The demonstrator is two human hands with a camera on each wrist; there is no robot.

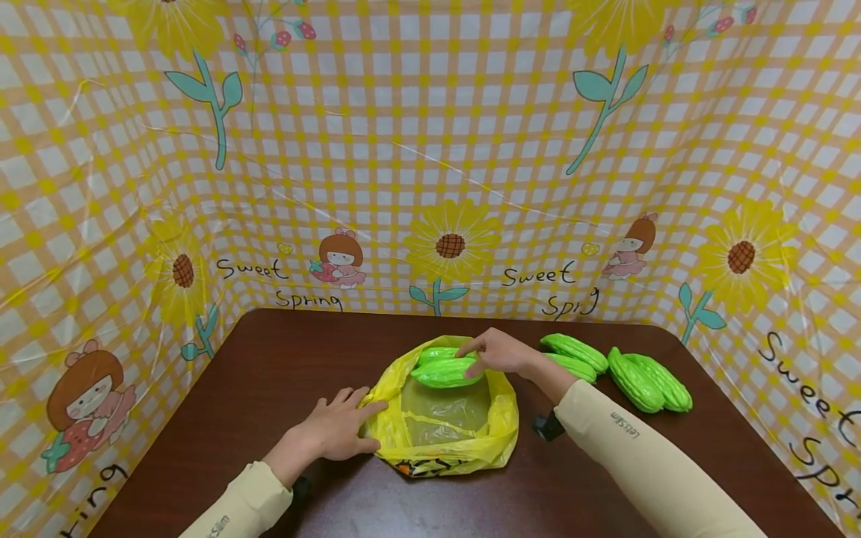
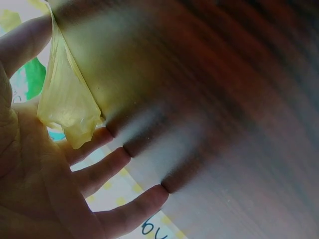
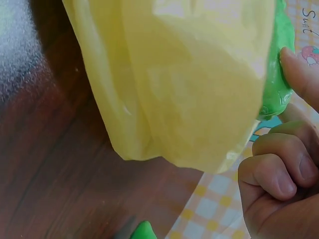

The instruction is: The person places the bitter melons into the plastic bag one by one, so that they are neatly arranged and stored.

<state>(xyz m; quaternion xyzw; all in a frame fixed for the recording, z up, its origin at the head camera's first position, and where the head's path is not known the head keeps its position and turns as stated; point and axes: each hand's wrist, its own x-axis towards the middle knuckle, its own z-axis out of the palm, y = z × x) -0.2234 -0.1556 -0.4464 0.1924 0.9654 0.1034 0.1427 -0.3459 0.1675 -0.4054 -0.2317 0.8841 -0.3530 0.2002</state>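
A yellow plastic bag [image 1: 498,441] lies with its mouth spread open. Two bright green bitter melons lie at its far side; the nearer bitter melon [image 1: 440,374] overlaps the other. My right hand [image 1: 501,351] reaches over the bag's far right rim and pinches the nearer bitter melon's right end between thumb and index finger. In the right wrist view, the other fingers [image 3: 271,172] are curled beside the bag. My left hand [image 1: 339,426] has its fingers spread, fingertips at the dark table, with the thumb at the bag's left edge.
Right of the bag, two bitter melons [image 1: 572,349] lie side by side, and two more bitter melons [image 1: 635,382] lie farther right. The dark brown table [image 1: 296,336] meets a checked, flower-printed cloth [image 1: 403,164] at the back and sides.
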